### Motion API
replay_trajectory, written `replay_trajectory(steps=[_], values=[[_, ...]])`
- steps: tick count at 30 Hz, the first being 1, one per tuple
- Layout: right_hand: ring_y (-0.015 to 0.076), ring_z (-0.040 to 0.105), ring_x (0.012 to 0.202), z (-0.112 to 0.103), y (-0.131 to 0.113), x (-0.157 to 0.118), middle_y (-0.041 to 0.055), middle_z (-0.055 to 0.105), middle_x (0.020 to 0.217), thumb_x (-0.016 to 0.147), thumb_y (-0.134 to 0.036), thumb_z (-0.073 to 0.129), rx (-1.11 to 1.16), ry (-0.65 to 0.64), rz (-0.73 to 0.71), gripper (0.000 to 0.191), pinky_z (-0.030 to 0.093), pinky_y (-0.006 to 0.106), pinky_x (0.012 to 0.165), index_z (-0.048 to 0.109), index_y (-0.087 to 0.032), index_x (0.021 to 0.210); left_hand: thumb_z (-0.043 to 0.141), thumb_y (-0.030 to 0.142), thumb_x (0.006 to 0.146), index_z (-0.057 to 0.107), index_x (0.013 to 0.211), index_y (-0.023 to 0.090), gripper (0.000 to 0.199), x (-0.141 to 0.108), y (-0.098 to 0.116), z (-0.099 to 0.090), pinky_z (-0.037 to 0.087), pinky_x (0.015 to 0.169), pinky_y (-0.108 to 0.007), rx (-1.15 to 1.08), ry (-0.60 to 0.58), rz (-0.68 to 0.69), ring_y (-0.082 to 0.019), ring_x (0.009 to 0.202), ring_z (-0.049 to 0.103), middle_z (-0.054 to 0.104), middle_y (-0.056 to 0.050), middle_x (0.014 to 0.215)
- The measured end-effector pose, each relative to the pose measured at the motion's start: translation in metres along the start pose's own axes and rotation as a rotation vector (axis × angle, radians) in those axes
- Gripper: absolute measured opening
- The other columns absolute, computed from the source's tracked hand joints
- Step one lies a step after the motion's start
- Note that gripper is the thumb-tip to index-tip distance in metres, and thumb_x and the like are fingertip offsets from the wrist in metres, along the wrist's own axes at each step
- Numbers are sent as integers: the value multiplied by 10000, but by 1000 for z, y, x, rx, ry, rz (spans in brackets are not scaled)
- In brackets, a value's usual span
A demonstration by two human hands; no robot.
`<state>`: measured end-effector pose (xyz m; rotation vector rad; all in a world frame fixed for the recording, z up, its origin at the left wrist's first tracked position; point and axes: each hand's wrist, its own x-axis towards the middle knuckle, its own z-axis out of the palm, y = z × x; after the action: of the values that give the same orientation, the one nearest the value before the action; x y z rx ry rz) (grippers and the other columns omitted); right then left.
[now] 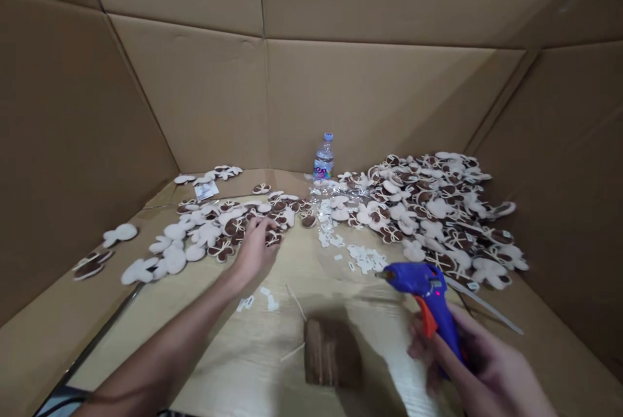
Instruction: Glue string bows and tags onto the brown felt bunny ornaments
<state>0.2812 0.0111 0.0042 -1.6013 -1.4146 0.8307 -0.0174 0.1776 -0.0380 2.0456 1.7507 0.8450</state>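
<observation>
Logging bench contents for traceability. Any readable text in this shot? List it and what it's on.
Water bottle label: coloured lettering, too blurred to read.
Small printed card: print too small to read.
White tags: too small to tell if marked.
Blue hot glue gun: nothing legible.

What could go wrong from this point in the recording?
The right hand grips a blue glue gun with its nozzle near the small white tags, so a drip might foul them. The left hand is among loose brown-and-cream fabric cutouts, which could get knocked out of place.
</observation>
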Motion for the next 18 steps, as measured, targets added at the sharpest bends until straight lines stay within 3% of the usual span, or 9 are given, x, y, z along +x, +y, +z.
replay_trajectory(steps=[4, 8, 10, 12, 15, 18], values=[[211, 654, 451, 15, -21, 43, 44, 687, 594, 792, -529, 565, 75, -18, -16, 379, 544, 276, 425, 629, -177, 916, 688, 235, 745, 442, 1004, 206, 359, 3, 12, -1, 470, 742, -314, -235, -14, -92, -213, 870, 609, 595, -33, 934], [145, 521, 362, 37, -16, 71, -26, 567, 468, 809, -377, 548, -185, 76, -167, 251, 424, 226, 366, 639, -169, 916, 610, 283, 816, 333, 1042, 235, 361, -4, 28, 1, 474, 686, -299, -713, -251, -157, -160, 724, 627, 601, -3, 869], [133, 524, 428, 45, -10, 75, -18, 581, 532, 816, -335, 542, -281, 77, -247, 207, 424, 213, 410, 632, -172, 907, 613, 292, 817, 317, 1045, 245, 377, -10, 30, 6, 488, 713, -317, -849, -324, -166, -158, 743, 643, 620, -35, 971], [126, 524, 470, 50, -2, 74, -14, 590, 590, 822, -345, 561, -307, 77, -272, 225, 427, 204, 427, 619, -171, 952, 666, 294, 777, 330, 1042, 247, 431, -16, 28, 12, 489, 763, -328, -905, -310, -200, -178, 837, 648, 619, -65, 1056], [114, 488, 452, 53, 9, 71, -31, 575, 594, 804, -388, 624, -319, 106, -270, 331, 419, 198, 409, 604, -174, 1056, 730, 290, 721, 344, 1027, 251, 494, -21, 21, 20, 477, 808, -317, -1003, -295, -278, -197, 939, 629, 639, -44, 978], [114, 514, 461, 55, 22, 67, -18, 612, 624, 799, -371, 653, -314, 179, -295, 297, 454, 197, 431, 620, -178, 1023, 740, 290, 726, 371, 943, 254, 429, -23, 17, 24, 471, 711, -253, -1094, -282, -312, -152, 824, 630, 651, -5, 919]])
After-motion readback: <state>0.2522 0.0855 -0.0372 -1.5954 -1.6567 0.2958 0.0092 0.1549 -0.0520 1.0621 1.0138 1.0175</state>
